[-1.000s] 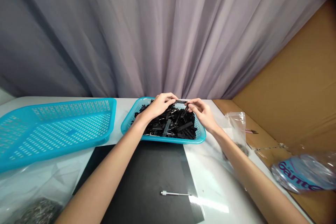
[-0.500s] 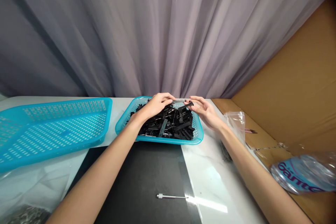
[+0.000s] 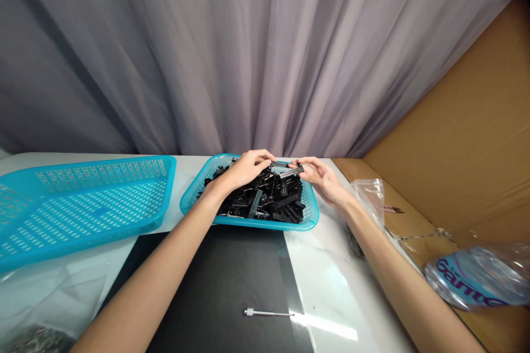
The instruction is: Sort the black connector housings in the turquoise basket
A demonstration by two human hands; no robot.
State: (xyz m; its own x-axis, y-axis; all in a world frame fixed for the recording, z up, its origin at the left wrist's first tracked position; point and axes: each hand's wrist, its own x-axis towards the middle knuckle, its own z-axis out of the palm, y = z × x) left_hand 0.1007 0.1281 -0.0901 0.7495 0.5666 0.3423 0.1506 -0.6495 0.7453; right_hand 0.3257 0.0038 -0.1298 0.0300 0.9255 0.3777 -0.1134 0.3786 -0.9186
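Observation:
Over the blue basket [image 3: 311, 220] my left hand [image 3: 248, 168] is closed, fingertips pinching one end of a slim black piece [image 3: 281, 164]. The piece spans toward my right hand [image 3: 325, 179], whose thumb and fingers are pinched on a second black piece [image 3: 293, 170] with a small hinged-looking end. Both pieces are long and narrow; their exact kind I cannot make out. Beneath my hands, the basket is heaped with many similar black pieces [image 3: 273, 198], some showing metal parts.
A larger blue basket [image 3: 163, 215] stands at the left. On the dark mat [image 3: 232, 276] in front lies a thin metal tool [image 3: 265, 313]. Clear bags stand at the lower left [image 3: 41, 336] and right [image 3: 368, 198]. A plastic bottle [image 3: 472, 278] lies at the far right by a cardboard wall.
The strip between my hands has turned, its pale side giving way to a dark one. The piece in my right hand has tilted slightly. Both hands stay over the basket.

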